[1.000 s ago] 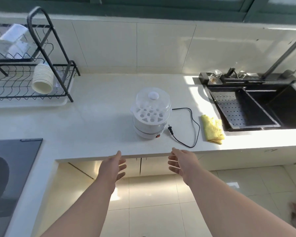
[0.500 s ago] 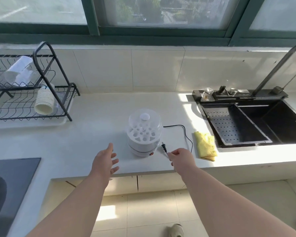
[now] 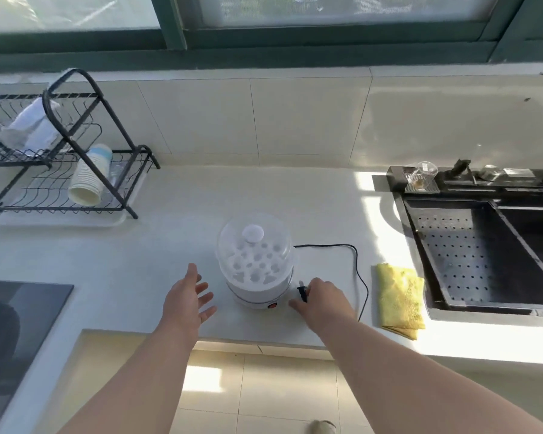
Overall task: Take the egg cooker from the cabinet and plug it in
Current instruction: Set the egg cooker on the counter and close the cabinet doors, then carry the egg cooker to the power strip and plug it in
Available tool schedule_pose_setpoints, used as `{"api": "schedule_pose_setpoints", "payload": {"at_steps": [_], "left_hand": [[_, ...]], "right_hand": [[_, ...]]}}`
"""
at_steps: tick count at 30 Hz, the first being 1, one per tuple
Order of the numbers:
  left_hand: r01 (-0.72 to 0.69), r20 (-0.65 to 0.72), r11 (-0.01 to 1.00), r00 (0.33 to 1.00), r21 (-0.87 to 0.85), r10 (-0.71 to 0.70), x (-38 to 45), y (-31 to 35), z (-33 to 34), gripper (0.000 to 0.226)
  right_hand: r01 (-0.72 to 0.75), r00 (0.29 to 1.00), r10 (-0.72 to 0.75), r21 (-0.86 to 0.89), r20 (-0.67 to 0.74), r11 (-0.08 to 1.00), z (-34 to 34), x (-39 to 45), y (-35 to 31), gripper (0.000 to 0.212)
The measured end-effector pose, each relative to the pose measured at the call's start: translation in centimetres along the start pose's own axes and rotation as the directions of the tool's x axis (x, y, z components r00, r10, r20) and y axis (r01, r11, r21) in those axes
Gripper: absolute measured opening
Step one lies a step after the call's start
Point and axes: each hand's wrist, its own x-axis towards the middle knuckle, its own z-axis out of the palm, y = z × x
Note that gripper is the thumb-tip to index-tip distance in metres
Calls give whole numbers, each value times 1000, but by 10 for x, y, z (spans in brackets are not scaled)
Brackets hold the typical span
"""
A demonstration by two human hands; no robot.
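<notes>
Countertop [image 3: 176,245]: egg cooker [image 3: 255,266], cloth [image 3: 400,299], rack [image 3: 60,170]

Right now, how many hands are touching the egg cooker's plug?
1. The right hand pinches the black plug beside the egg cooker. The left hand hovers open on the cooker's other side, touching nothing.

We held the plug [image 3: 302,292] in our right hand [image 3: 323,300] just right of the egg cooker [image 3: 255,266]; our left hand [image 3: 187,300] hovered spread-fingered just left of it.
</notes>
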Motion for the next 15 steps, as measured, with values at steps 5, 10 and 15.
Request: {"api": "schedule_pose_setpoints", "payload": {"at_steps": [5,10,15], "left_hand": [[12,-20,1000,1000,-20,-12,6,-1,6,55],[20,8,999,1000,-33,-20,16,5,11,61],[89,99,995,992,-51,-84,26,8,20,81]], "right_hand": [[5,999,-2,-68,41,998,-1,17,2,27],[-139,984,175,532,-17,835,-16,35,-2,15],[-383,914,313,808,260,448,-34,45,-11,39]]}}
